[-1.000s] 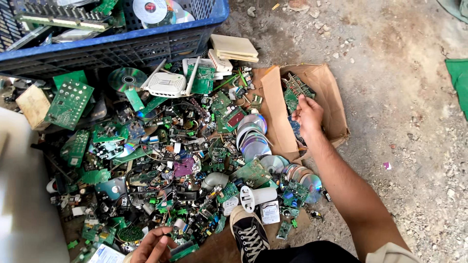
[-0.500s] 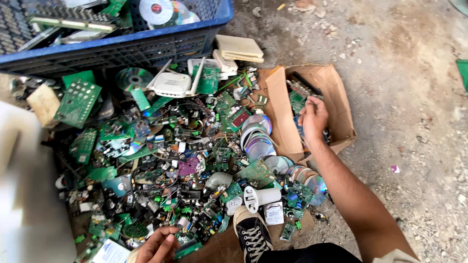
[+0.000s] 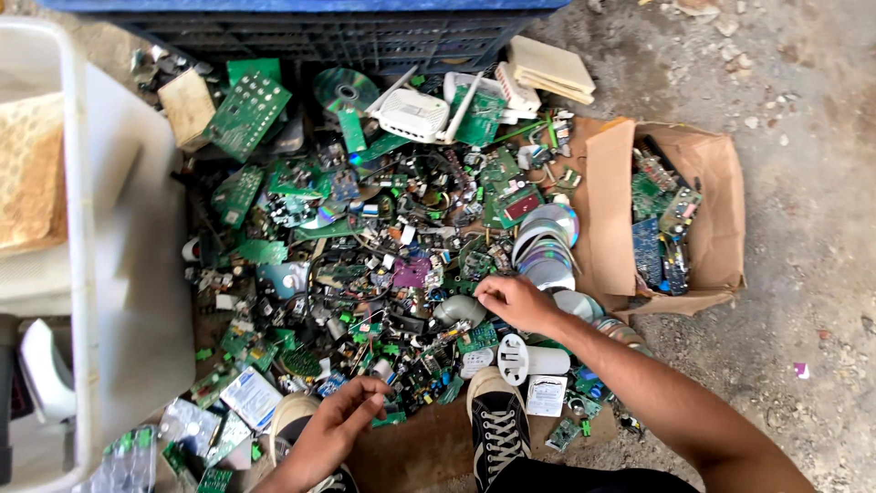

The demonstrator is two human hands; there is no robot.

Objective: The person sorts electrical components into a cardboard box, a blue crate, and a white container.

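A heap of green circuit boards [image 3: 383, 265], wires and small parts lies on the ground in front of me. My right hand [image 3: 516, 301] hovers over the middle of the heap beside a stack of shiny discs [image 3: 547, 242], fingers curled; whether it holds a part I cannot tell. My left hand [image 3: 342, 424] is low near my left shoe, fingers apart over small scraps, holding nothing visible. A brown cardboard box [image 3: 716, 196] at the right holds several circuit boards.
A blue plastic crate [image 3: 365, 36] stands at the back. A white plastic bin [image 3: 109, 274] fills the left side. A white router [image 3: 415, 110] and a beige drive [image 3: 552, 68] lie near the crate. My black shoe [image 3: 497, 424] rests at the heap's front edge. Bare dirt ground lies right.
My right hand has left the cardboard box and moved left onto the heap beside the discs. The view has tilted down, so the crate's inside is gone from sight.
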